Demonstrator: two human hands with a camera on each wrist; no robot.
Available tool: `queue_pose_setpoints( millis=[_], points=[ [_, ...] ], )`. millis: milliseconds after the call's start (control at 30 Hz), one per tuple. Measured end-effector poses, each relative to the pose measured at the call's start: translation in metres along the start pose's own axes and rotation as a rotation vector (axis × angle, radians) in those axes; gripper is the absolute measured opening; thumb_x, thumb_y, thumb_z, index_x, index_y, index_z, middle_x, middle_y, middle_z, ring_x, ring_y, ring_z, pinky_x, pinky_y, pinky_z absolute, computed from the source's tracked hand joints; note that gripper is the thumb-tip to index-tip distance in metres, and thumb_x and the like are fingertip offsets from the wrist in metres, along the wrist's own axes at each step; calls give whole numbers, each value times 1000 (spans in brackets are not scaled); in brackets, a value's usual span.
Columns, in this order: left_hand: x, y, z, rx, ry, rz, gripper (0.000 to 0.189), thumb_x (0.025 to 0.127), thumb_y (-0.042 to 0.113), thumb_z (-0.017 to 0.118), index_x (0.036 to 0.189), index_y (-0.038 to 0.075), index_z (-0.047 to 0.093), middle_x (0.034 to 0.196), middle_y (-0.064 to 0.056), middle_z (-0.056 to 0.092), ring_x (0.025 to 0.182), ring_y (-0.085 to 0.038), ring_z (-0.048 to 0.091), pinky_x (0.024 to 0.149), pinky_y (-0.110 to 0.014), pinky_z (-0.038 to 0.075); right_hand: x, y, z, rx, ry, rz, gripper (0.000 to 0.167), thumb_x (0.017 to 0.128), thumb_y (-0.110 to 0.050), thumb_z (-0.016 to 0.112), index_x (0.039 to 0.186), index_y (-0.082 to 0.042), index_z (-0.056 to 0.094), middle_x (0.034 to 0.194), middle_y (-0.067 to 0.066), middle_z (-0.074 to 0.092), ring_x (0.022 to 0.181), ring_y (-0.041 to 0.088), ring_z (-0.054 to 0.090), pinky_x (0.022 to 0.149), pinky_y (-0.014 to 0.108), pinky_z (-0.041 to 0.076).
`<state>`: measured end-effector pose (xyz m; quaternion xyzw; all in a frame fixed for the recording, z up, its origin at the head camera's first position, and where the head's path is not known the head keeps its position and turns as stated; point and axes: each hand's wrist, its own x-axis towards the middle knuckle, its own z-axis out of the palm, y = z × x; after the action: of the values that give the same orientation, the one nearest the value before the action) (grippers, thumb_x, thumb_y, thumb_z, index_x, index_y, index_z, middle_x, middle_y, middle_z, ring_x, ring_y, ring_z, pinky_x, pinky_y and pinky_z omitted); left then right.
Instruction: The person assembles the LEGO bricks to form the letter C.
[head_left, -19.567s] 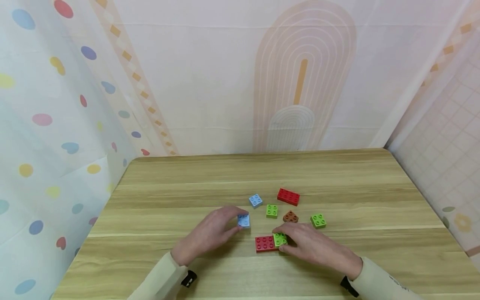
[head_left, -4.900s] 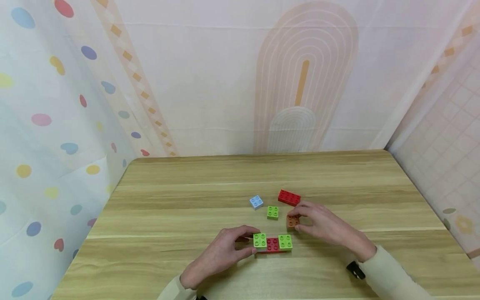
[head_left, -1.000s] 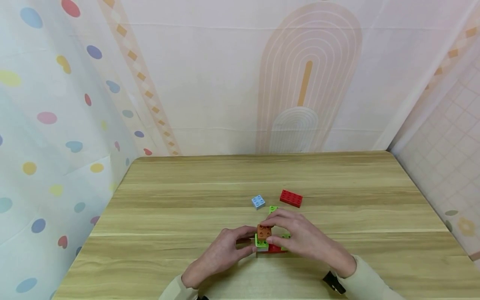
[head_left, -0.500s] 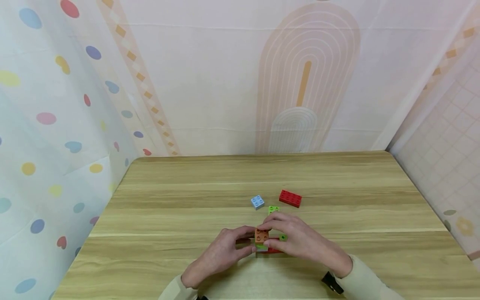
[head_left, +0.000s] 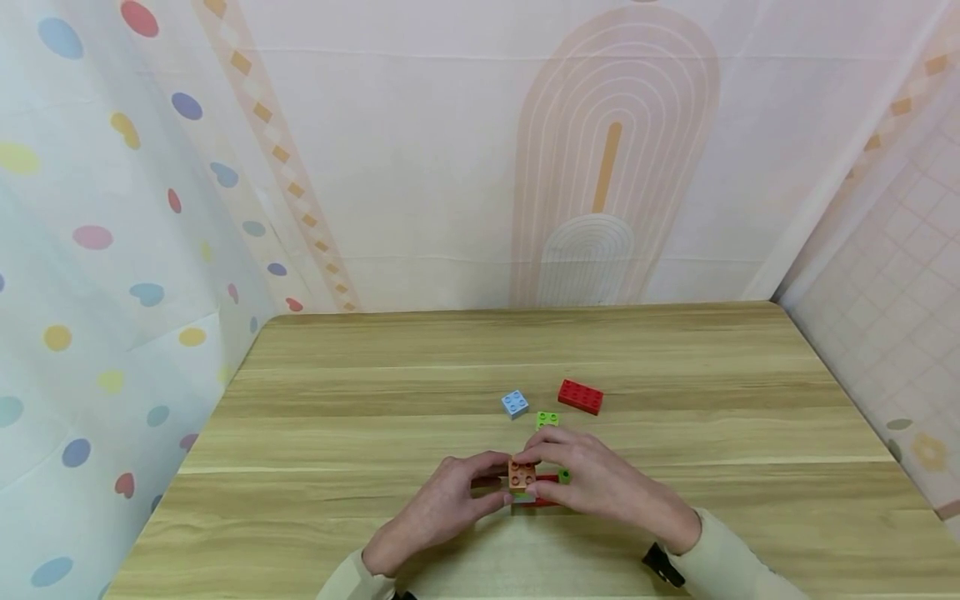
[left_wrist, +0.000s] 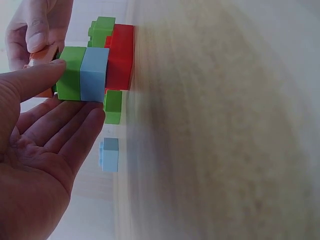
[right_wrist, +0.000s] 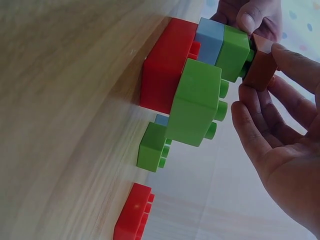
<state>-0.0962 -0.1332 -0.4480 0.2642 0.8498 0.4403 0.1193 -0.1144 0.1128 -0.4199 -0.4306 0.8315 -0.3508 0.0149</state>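
In the head view my right hand (head_left: 600,479) pinches an orange-brown 2x2 toy brick (head_left: 522,475) over the left end of a small brick build. The right wrist view shows this brick tilted on a green brick (right_wrist: 234,52), whose studs still show in a gap. My left hand (head_left: 442,508) holds that green brick and the light blue brick (left_wrist: 94,75) below it between thumb and fingers. Both sit on a long red brick (left_wrist: 121,57) lying on the table. Another green brick (right_wrist: 195,102) is fixed on the red brick's right end, mostly hidden by my right hand in the head view.
Behind the hands lie a loose light blue brick (head_left: 515,404), a loose red brick (head_left: 581,397) and a partly covered green brick (head_left: 547,418). The wooden table (head_left: 360,375) ends at a patterned curtain (head_left: 420,167).
The light blue and a green brick have been stacked on the red brick's left end. My right hand has picked up the orange-brown brick, carried it left and lowered it onto that stack.
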Motion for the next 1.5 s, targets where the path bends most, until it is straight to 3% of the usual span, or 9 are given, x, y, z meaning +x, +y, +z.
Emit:
queue_pose_setpoints(
  millis=[367,600,933,1500],
  points=[
    [0,0,-1,-2,-1,-2,34,99,17,73,131,8,66,127,-7,72,113,-16,69,96,-30,56,1,1,0,-15,-6,8,30,94,-18,79,123,-10,75,117,-4,65,99,17,64,83,25,56],
    [0,0,-2,-6,-11,-16,35,99,19,72,133,9,65,129,-7,71,114,-18,69,97,-30,56,2,0,0,-5,-31,43,28,94,-16,79,121,-9,75,116,-4,64,97,15,62,82,28,57],
    [-1,0,-3,-10,-20,-34,35,100,20,72,132,10,66,130,-6,71,116,-20,69,98,-32,55,2,-4,0,-45,-56,67,26,93,-15,80,118,-10,75,113,-6,63,93,12,61,79,21,54],
    [-1,0,-1,-4,7,3,32,99,24,72,127,10,69,124,-4,74,112,-17,70,97,-32,56,4,-7,0,-77,-56,79,25,89,-16,84,112,-9,76,107,-8,62,88,11,60,75,18,52]
  ],
)
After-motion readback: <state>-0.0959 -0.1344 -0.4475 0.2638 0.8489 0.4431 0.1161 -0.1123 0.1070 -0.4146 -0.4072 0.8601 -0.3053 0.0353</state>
